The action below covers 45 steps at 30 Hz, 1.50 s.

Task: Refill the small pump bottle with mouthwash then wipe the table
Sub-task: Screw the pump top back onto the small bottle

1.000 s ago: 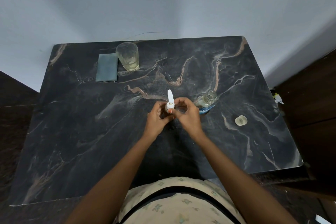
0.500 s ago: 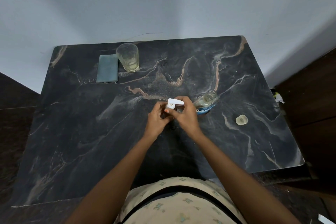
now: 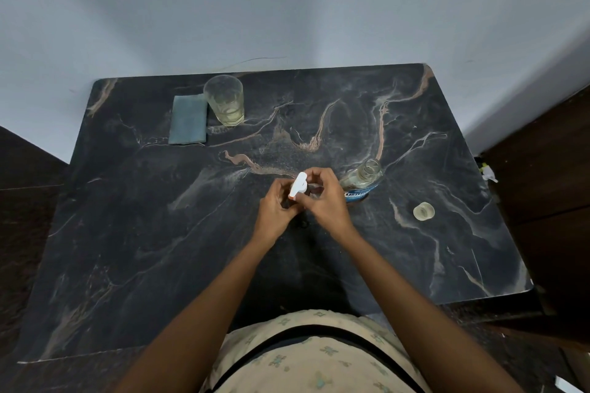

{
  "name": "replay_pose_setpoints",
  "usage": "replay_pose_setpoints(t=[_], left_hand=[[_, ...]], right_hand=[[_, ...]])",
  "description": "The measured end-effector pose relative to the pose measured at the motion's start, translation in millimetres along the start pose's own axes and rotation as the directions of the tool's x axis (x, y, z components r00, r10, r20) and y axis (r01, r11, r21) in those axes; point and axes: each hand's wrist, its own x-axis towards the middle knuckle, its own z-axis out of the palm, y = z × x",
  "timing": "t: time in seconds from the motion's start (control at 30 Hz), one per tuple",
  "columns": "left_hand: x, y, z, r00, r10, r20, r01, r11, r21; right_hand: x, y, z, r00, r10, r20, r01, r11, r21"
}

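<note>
White-topped small pump bottle (image 3: 299, 187) at centre of bench (image 3: 127, 233): top pinched in right hand (image 3: 324, 201) grip, body, largely hidden, clasped in left hand (image 3: 276, 214). Judged advisable: keep upright, turn collar squarely, avoid cross-threading.

The table (image 3: 143, 233) is dark veined marble with a dull sheen, the tumbler (image 3: 224, 100) clear glass, the folded cloth (image 3: 187, 120) matt grey-blue.

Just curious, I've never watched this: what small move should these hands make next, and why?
Probably a small twist of the white pump top: the right hand pinches it with its fingers, and the left hand grips the small bottle hidden beneath. The mouthwash bottle stands open, its cap lying apart. Off or on, I cannot tell.
</note>
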Motion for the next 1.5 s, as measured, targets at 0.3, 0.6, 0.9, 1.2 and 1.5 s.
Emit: replay_pose_setpoints(t=[0.3,0.6,0.9,1.2,1.5], left_hand=[[-0.7,0.2,0.5,1.0,-0.006,0.023,0.007,0.998,-0.062],[-1.7,3.3,1.5,1.0,0.002,0.017,-0.001,0.997,-0.071],[-0.2,-0.9,0.2,1.0,-0.003,0.012,0.003,0.999,-0.034],[-0.2,-2.5,0.9,0.999,0.012,0.033,-0.01,0.999,-0.052],[-0.6,-2.3,-0.9,1.0,0.015,0.019,-0.015,1.0,-0.019]], right_hand=[[-0.7,-0.3,-5.7,0.999,0.033,0.032,-0.033,0.999,-0.009],[2.9,2.8,-11.2,0.986,-0.018,0.163,0.025,0.999,-0.042],[4.7,3.5,0.4,1.0,0.03,-0.01,-0.03,0.996,-0.085],[1.1,2.5,-12.7,0.986,-0.009,0.169,0.015,0.999,-0.033],[0.2,4.8,3.2,0.998,0.05,-0.025,-0.049,0.997,0.054]])
